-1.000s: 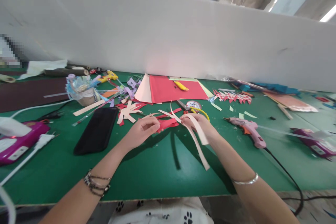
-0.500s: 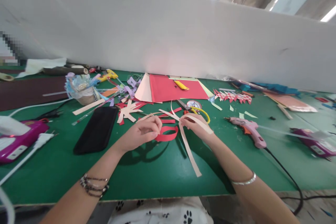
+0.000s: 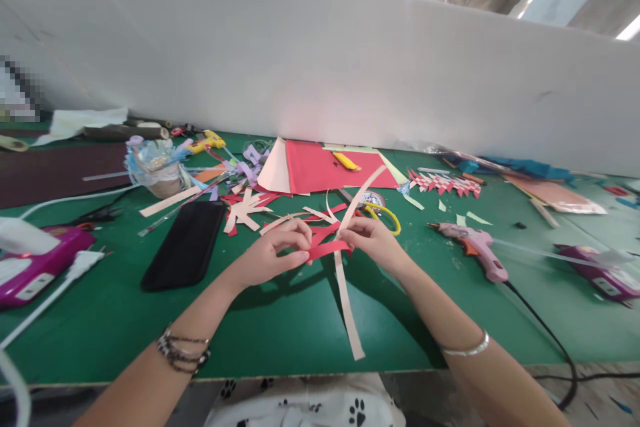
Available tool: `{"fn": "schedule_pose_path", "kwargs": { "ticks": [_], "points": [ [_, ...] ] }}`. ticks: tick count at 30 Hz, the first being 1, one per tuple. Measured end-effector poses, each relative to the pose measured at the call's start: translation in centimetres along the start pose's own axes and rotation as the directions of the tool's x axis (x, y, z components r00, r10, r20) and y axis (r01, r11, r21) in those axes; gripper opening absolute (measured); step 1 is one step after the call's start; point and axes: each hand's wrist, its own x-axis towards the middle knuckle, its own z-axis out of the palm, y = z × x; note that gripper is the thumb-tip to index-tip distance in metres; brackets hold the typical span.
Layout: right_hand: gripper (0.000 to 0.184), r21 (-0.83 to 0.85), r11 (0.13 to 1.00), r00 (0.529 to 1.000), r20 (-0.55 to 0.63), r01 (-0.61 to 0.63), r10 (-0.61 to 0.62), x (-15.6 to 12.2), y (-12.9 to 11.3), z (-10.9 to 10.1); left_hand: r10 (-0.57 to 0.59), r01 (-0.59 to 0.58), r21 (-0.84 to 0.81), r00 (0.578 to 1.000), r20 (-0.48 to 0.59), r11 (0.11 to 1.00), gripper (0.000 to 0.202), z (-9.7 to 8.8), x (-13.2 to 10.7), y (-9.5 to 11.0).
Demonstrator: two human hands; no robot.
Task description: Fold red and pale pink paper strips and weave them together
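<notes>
My left hand [image 3: 275,250] is closed in a pinch on a bent red paper strip [image 3: 324,251], which stretches across to the right. At its other end my right hand [image 3: 374,244] pinches a long pale pink paper strip [image 3: 349,310] where it meets the red one. The pale strip runs up past my fingers and down toward the table's front edge. Whether the two strips are joined there, I cannot tell. Just beyond my hands lie loose pale paper strips [image 3: 245,209] and red scraps, with yellow-handled scissors [image 3: 393,219] to the right.
A black phone [image 3: 185,247] lies left of my left hand. To the right rests a pink glue gun [image 3: 475,243] with a trailing cord. A yellow cutter [image 3: 346,161] sits on red paper sheets [image 3: 313,170] at the back. A woven red-and-white strip [image 3: 445,183] lies beyond.
The red loop has been drawn out to the right, and its end now meets the pale strip in my right hand. The pale strip has swung upright from lying over my right hand.
</notes>
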Motion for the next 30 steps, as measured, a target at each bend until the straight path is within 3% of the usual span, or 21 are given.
{"fn": "schedule_pose_path", "kwargs": {
  "ticks": [7,17,21,27,30],
  "points": [
    [0.015,-0.167,0.979,0.99,-0.057,0.116,-0.127,-0.2,0.0,0.4,-0.051,0.062,0.203,0.997,-0.058,0.977,0.017,1.2,0.4,-0.7],
    [0.014,-0.279,0.905,0.94,-0.025,0.32,-0.34,-1.1,-0.6,2.5,-0.169,0.179,0.149,0.982,-0.079,0.973,0.015,2.6,0.7,-1.3],
    [0.021,-0.335,0.86,0.911,-0.01,0.386,-0.413,-1.2,-0.4,2.7,-0.209,0.208,-0.016,0.975,-0.08,0.978,0.012,3.1,0.7,-1.3],
    [0.016,-0.319,0.872,0.921,0.007,0.372,-0.391,-1.1,0.0,2.7,-0.262,0.211,-0.297,0.955,-0.142,0.931,0.04,3.3,0.8,-1.5],
    [0.017,-0.3,0.873,0.918,0.03,0.385,-0.395,-1.1,0.1,2.8,-0.26,0.185,-0.387,0.954,-0.149,0.903,0.039,3.1,1.0,-1.2]
  ]
}}
